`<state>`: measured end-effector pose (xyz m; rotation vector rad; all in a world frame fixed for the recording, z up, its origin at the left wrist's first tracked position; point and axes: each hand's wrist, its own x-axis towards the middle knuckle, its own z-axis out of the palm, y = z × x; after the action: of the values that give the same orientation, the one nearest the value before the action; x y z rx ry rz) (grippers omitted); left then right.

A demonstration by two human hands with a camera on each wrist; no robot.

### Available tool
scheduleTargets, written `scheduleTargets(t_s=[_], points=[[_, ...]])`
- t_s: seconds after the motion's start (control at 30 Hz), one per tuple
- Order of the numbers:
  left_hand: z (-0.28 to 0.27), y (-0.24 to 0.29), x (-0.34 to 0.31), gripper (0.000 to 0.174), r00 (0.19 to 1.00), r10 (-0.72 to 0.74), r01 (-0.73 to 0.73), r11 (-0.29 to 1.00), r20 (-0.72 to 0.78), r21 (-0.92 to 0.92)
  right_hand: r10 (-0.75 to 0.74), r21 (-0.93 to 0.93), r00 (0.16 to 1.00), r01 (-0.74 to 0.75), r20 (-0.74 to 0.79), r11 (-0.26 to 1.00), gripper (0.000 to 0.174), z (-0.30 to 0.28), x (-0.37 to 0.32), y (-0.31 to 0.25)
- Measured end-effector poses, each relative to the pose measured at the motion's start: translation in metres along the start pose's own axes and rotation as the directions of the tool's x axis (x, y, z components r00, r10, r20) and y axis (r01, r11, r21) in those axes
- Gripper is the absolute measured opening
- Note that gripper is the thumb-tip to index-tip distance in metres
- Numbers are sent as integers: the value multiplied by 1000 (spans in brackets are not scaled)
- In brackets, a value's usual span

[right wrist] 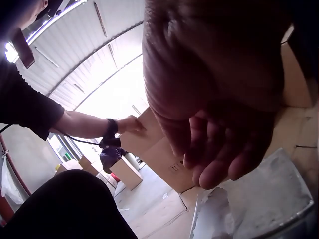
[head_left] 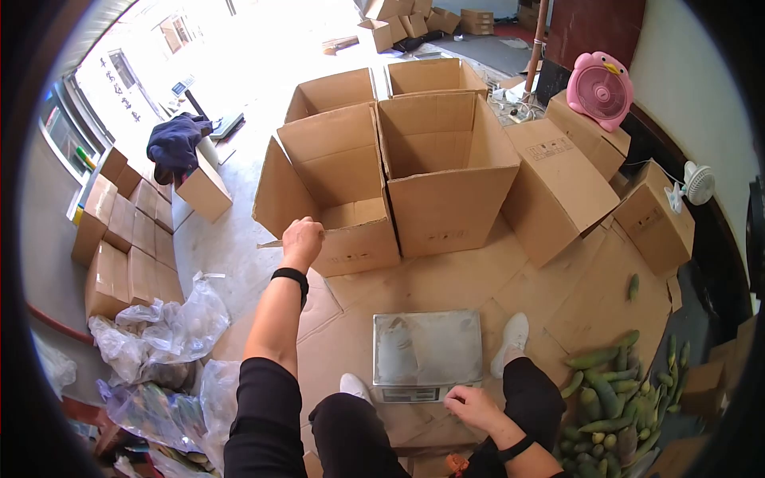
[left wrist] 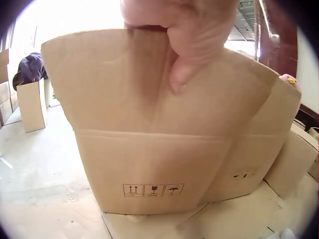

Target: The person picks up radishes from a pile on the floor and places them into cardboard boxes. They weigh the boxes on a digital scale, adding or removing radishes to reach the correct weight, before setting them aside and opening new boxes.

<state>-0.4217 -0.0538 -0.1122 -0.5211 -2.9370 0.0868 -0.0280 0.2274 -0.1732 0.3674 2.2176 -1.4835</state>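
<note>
My left hand (head_left: 303,243) grips the top edge of the front flap of an open cardboard box (head_left: 362,248). In the left wrist view the thumb (left wrist: 180,79) presses the outer face of that flap, while the fingers go over the edge and are hidden behind it. Printed handling symbols (left wrist: 153,190) show lower on the same side. My right hand (head_left: 476,409) hangs loosely curled by my knee, holding nothing, just past the near edge of a metal platform scale (head_left: 428,348). From the right wrist, its fingers (right wrist: 214,169) appear bent above the scale's plate.
Another open box (head_left: 450,203) stands against the gripped one, with more open boxes behind. Closed cartons (head_left: 558,187) and a pink fan (head_left: 602,92) are at right. Green cucumber-like vegetables (head_left: 610,398) lie heaped at lower right. Plastic bags (head_left: 171,327) and stacked cartons (head_left: 119,215) line the left.
</note>
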Motion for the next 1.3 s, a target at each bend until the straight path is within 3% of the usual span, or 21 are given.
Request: scheduleTargets(t_s=[0.07,0.2,0.37,0.5,0.6,0.63,0.73,0.77,0.83,0.87,0.97,1.1,1.17,1.23,1.3], points=[[-2,-6,-6,8,994,-96,88,987,-52,-132,5,28,1000,-5,11,1000,21,1,1,-1],[-29,-34,3,11,985,-102,79,984,-140,-158,-32,-20,999,31,-27,999,20,-3,-2,-2],[-122,-44,10,12,978,-54,43,997,-202,-61,-53,-37,997,52,-50,998,19,-1,1,8],[-209,-26,-14,18,983,-78,67,995,-166,-72,-61,105,998,64,-25,992,18,8,3,23],[-252,-14,-44,24,983,-25,19,999,-182,-36,-112,422,968,6,226,907,22,0,0,7],[-264,-9,-57,25,982,-13,8,1000,-190,-27,-108,432,968,1,225,902,22,-6,-5,-5],[-288,11,-95,25,988,-2,-11,997,-155,-81,-303,540,803,-27,513,841,36,-19,-19,-26],[-294,18,-105,25,988,-10,-3,997,-157,-81,-308,546,808,-20,502,838,36,-21,-22,-29],[-296,26,-127,22,977,54,-68,996,-209,-62,-369,568,686,-79,628,819,44,-22,-30,-36],[-302,37,-143,19,977,74,-79,997,-200,-20,-368,575,693,-83,620,814,44,-19,-34,-36],[-322,74,-198,12,959,188,-201,979,-212,-43,-337,526,691,-74,639,847,54,-13,-35,-29],[-336,121,-265,8,962,220,-257,931,-164,-258,-220,408,800,-34,558,912,60,5,-42,-17],[-329,131,-290,11,939,300,-335,910,-169,-243,11,158,815,-126,580,979,58,13,-36,0],[-328,145,-311,16,920,364,-390,892,-149,-230,16,126,828,-104,560,987,58,19,-49,7],[-321,154,-326,20,899,412,-437,865,-148,-247,66,-35,864,-55,499,998,58,21,-67,7]])
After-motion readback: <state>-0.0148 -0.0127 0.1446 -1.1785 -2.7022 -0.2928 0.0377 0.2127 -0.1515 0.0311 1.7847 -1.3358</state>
